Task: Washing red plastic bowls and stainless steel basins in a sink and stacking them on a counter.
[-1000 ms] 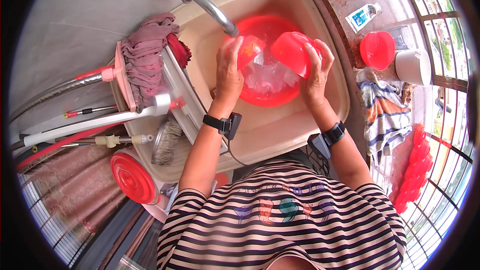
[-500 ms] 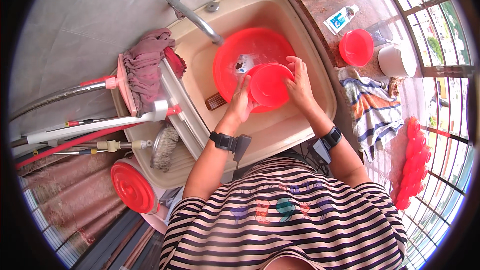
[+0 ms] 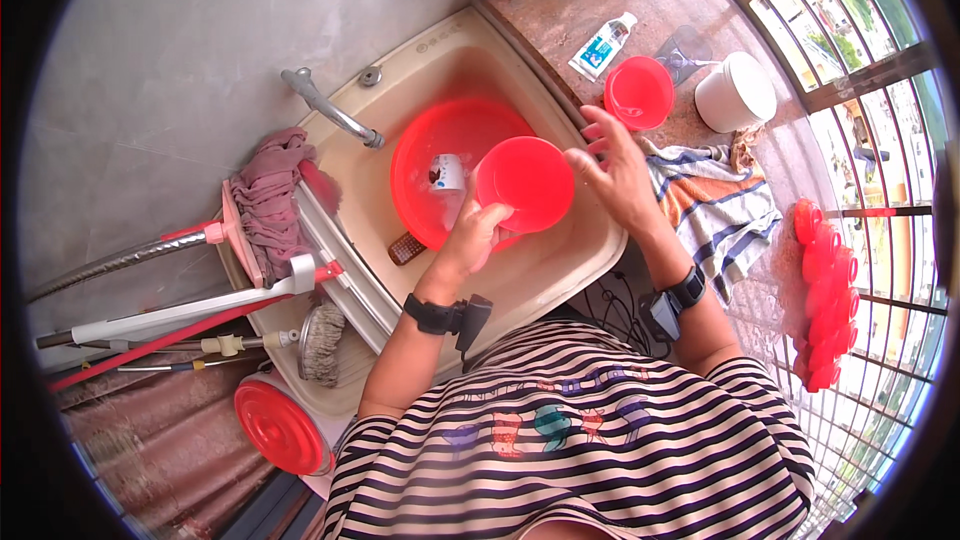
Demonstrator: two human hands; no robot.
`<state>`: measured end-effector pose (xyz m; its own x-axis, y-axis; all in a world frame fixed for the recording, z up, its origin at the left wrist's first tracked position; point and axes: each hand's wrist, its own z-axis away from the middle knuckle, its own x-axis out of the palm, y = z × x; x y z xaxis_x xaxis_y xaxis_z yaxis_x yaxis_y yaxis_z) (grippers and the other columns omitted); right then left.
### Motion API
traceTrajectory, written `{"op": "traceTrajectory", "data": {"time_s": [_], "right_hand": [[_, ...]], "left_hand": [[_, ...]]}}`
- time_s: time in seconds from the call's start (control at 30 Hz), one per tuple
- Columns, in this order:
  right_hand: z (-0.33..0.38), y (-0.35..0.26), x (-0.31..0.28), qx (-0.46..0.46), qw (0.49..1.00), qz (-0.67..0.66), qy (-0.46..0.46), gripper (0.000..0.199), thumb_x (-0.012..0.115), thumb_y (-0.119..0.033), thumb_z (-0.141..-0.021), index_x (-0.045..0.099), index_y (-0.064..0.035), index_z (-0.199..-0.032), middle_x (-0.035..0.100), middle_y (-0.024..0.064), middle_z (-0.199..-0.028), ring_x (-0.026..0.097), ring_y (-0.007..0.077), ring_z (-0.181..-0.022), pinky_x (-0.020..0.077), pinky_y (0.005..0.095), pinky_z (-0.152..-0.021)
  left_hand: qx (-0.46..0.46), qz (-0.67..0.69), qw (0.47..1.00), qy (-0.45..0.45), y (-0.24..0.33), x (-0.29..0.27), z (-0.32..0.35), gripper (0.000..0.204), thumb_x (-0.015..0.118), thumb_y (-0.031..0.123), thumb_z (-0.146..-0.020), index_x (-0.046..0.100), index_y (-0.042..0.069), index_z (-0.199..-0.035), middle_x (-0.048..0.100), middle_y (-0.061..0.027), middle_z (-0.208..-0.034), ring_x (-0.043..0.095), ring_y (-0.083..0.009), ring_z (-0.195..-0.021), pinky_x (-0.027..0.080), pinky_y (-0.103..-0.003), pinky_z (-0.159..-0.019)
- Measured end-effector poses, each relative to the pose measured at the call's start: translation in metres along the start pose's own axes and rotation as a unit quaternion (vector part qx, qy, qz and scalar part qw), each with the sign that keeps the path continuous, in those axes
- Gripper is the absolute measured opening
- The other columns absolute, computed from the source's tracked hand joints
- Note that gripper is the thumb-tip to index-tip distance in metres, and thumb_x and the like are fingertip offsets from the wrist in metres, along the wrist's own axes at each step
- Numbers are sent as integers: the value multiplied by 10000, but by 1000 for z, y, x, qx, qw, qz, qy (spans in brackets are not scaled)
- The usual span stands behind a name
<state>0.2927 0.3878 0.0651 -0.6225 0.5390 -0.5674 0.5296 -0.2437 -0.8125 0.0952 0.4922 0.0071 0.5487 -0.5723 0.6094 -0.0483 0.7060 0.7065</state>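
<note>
My left hand (image 3: pixel 478 236) grips the rim of a red plastic cup (image 3: pixel 527 183), its thumb at the near-left side. The cup is tilted so that I look into it, and it hangs over the right part of a red basin (image 3: pixel 424 145). Inside that basin lies a small white cup with dark and blue marks (image 3: pixel 447 173). My right hand (image 3: pixel 620 168) is off the cup, just to its right, with fingers spread and nothing in them. Beyond it on the counter stands a second red cup (image 3: pixel 640 93).
The basin sits in a beige sink (image 3: pixel 590 258) under a metal faucet (image 3: pixel 330 105). A brown brush (image 3: pixel 405 248) lies beside the basin. The counter holds a toothpaste tube (image 3: pixel 604 47), a white container (image 3: pixel 735 93) and a striped towel (image 3: pixel 715 205). Mops and a dusky cloth (image 3: pixel 272 205) are at left.
My right hand has let go of the red cup and moved right toward the counter, opening. My left hand still holds the cup. The whole view has shifted.
</note>
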Motion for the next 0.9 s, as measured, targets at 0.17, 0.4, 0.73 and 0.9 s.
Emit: {"op": "traceTrajectory", "data": {"time_s": [0.17, 0.4, 0.73, 0.9], "right_hand": [[-12, 81, -53, 61, 965, 157, 201, 425, 721, -277, -822, 518, -4, -1077, 547, 131, -903, 570, 249, -784, 485, 345, -704], [-48, 136, -70, 260, 957, 94, 93, 550, 651, -475, -838, 573, -8, -1116, 674, 161, -854, 675, 241, -764, 501, 366, -719], [-54, 129, -53, 35, 985, 136, 99, 279, 562, -163, -811, 567, -12, -1045, 638, 259, -906, 603, 446, -879, 485, 494, -762], [19, 66, -29, 25, 993, 119, 7, 204, 533, -95, -785, 515, 14, -956, 605, 284, -864, 584, 458, -860, 460, 519, -773]], "left_hand": [[7, -6, 999, 52, 7, 10, 4, 607, 440, -22, -842, 264, 136, -1400, 465, -106, -1291, 546, -217, -1124, 527, -389, -878], [29, -40, 994, 94, 13, 15, 8, 637, 451, 1, -841, 259, 152, -1429, 492, -97, -1259, 558, -185, -1072, 535, -337, -835], [83, -192, 975, 75, 21, 48, 7, 524, 444, 47, -893, 327, 84, -1403, 536, -97, -1209, 548, -163, -1037, 465, -291, -886], [174, -353, 917, 58, 22, 61, 17, 365, 429, 66, -915, 437, 41, -1279, 567, -118, -1139, 548, -183, -1003, 431, -322, -893]]}}
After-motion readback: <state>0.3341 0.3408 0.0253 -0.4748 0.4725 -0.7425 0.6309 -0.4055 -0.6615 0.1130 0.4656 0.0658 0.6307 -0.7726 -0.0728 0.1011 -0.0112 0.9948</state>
